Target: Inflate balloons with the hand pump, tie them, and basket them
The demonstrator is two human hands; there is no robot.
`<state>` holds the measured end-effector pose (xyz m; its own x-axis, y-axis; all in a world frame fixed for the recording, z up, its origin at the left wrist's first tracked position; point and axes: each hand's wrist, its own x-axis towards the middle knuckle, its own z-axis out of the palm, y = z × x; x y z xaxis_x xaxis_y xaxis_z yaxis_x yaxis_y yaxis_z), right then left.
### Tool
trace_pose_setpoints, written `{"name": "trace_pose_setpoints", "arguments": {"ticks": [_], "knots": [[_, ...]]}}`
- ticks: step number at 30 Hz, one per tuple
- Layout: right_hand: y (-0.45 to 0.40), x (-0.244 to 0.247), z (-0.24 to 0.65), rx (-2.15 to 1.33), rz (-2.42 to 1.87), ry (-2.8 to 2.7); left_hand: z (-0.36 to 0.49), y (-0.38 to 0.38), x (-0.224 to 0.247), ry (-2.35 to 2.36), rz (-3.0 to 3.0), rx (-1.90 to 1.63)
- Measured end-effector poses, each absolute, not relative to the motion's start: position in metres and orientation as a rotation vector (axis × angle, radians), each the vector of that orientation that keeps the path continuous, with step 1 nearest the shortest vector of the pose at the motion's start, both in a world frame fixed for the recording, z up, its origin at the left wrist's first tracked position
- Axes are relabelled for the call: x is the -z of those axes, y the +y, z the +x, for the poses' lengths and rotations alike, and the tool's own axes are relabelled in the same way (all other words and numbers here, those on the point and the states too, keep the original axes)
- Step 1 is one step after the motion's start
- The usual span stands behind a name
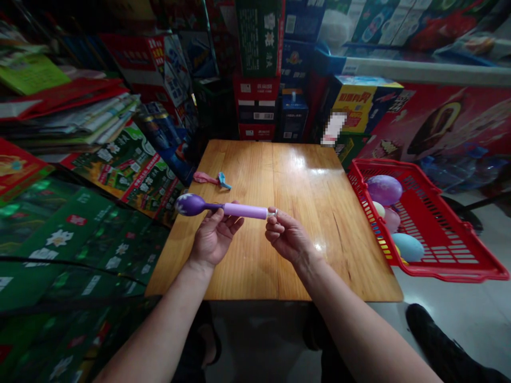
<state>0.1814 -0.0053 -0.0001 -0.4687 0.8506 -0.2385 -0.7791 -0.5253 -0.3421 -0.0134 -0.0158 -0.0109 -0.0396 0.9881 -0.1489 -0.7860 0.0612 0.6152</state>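
A purple balloon (190,205) with white star-like prints is partly inflated, its neck fitted on the end of a lilac balloon pump (246,211). My left hand (213,234) is closed around that joint, fingers holding the balloon's neck and the pump's front end. At the pump's other end, my right hand (288,234) grips the small pale handle. The pump lies level between both hands, above the wooden table (259,271). Beyond my left hand, a flat pink balloon (205,177) and a flat blue balloon (224,181) lie on the tabletop.
On the right, a red basket (459,234) holds several inflated balloons, among them a purple one (384,190) and a light blue one (408,247). Green cartons (80,239) and stacked papers (75,117) crowd the left side. Boxes (257,101) stand behind the table.
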Motion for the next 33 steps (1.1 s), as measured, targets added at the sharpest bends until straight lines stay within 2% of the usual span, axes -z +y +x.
{"name": "trace_pose_setpoints", "arguments": {"ticks": [10, 18, 25, 33], "knots": [[0.006, -0.011, 0.204, -2.079, -0.451, -0.223, -0.043, -0.001, 0.002, 0.706, 0.346, -1.708], [-0.005, -0.001, 0.185, -2.165, -0.461, -0.154, -0.013, -0.017, 0.013, 0.658, 0.332, -1.469], [0.009, -0.009, 0.204, -2.118, -0.410, -0.044, -0.029, -0.001, 0.010, 0.710, 0.329, -1.617], [0.003, 0.005, 0.192, -2.195, -0.436, -0.015, -0.008, -0.006, 0.022, 0.720, 0.355, -1.478]]}}
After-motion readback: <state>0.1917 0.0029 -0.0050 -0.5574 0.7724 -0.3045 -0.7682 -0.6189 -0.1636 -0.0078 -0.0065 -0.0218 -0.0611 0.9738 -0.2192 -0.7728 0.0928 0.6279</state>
